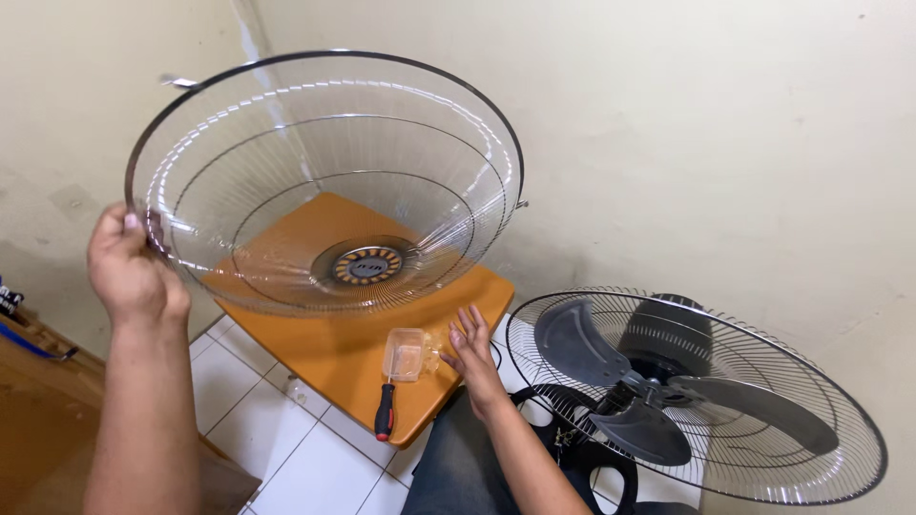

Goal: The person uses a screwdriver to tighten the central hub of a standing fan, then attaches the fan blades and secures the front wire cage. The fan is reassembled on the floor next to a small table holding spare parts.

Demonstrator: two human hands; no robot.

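— What is held by the left hand (134, 272)?

— The round, dish-shaped wire fan guard with a dark metal rim (324, 181) is gripped at its rim, near the lower left edge. The fingers are closed around the rim, the thumb pressed over it. The guard is raised in the air above the orange square wooden stool top (334, 358), its hollow side turned toward the camera, and a ribbed round centre plate is seen at its bottom.

— And the right hand (470, 351)?

— It is held with fingers spread and nothing pinched. It is placed at the right edge of the orange top, touching or just beside the small clear plastic box (408, 355); which cannot be told.

— What else is seen nearby?

— A screwdriver with a red and black handle (385, 412) is laid on the top just below the box. To the right, on the white tiled floor (286, 448), the fan body with grey blades and rear wire guard (687, 391) is laid against the pale wall.
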